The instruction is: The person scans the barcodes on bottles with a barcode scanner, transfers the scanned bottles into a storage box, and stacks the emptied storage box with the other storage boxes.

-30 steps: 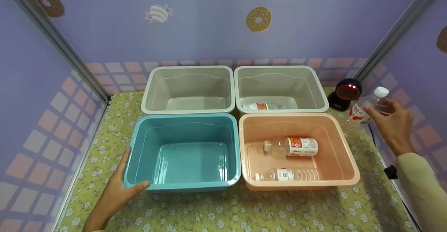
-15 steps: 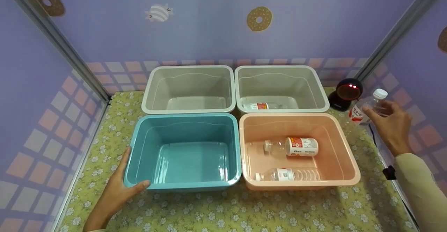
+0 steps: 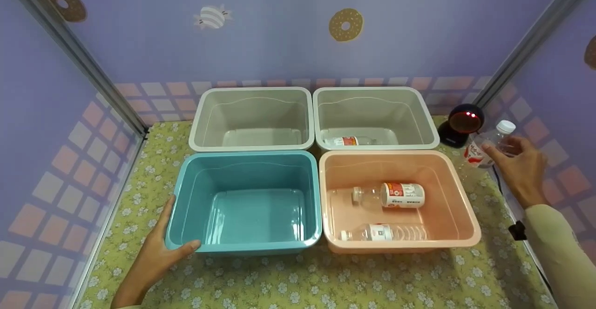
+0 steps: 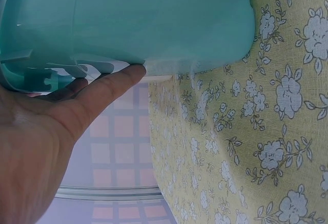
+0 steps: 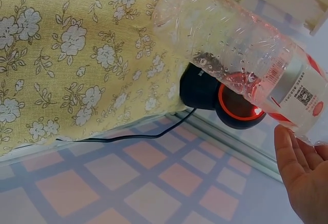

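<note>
My right hand (image 3: 524, 167) grips a clear plastic bottle (image 3: 476, 154) with a white cap and a red-and-white label, holding it tilted beside the black scanner (image 3: 461, 124). In the right wrist view the bottle's (image 5: 241, 39) bare ribbed end reaches across the scanner (image 5: 238, 103), whose ring glows red; a QR code shows on the label. My left hand (image 3: 156, 248) rests against the near left corner of the teal tub (image 3: 176, 197), thumb along the front and fingers along the left side. Straight fingers (image 4: 105, 93) touch its outer wall in the left wrist view.
A peach tub (image 3: 449, 225) holds two clear bottles lying down. Behind stand two grey tubs; the right grey tub (image 3: 377, 96) has a bottle (image 3: 349, 141) in it. A black cable (image 5: 148, 136) runs along the table's right edge. Purple walls enclose three sides.
My right hand and the bottle have shifted slightly down and left in the head view, near the scanner. The left hand and the tubs have stayed put.
</note>
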`<state>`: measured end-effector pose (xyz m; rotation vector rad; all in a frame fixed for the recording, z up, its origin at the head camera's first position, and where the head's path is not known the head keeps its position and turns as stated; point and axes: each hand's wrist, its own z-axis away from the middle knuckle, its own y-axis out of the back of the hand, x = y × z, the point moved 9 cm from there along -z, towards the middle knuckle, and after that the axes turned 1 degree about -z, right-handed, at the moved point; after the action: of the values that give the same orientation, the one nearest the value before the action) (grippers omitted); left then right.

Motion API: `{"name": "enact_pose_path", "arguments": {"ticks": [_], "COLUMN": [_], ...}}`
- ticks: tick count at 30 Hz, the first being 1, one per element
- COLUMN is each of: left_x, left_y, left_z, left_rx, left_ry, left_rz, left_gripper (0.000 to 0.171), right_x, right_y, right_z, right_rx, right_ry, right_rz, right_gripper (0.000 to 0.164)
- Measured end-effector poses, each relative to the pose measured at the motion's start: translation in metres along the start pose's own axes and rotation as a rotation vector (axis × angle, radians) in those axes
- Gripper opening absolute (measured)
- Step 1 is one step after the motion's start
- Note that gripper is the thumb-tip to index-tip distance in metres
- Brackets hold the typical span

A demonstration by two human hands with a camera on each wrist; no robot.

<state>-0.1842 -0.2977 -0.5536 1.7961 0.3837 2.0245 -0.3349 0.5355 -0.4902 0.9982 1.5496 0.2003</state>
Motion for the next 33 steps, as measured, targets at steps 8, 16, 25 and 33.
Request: {"name": "enact_pose_path", "arguments": {"ticks": [8,16,25,33], "left_x": [0.001,0.001,0.002,0.002], "left_y": [0.0,0.001,0.001,-0.001], "left_z": [0.0,0.001,0.001,0.001], "left_rx": [0.001,0.0,0.004,-0.003], "left_ry": [-0.004,0.01,-0.006,-0.006], "left_rz": [0.0,-0.019,-0.005,0.001], "left_gripper": [0.12,0.122,0.12,0.12], "right_x": [0.002,0.002,0.0,0.003], "right_y": [-0.002,-0.003,-0.006,-0.014], "right_z": [0.0,0.0,0.001,-0.003], "right_rx": [0.023,0.079,0.091,0.08], "right_ry": [-0.035,-0.004,-0.018,-0.05], "right_rz": [-0.003,-0.018,-0.028,-0.01], "right_gripper": [0.059,0.054,0.056,0.063]}}
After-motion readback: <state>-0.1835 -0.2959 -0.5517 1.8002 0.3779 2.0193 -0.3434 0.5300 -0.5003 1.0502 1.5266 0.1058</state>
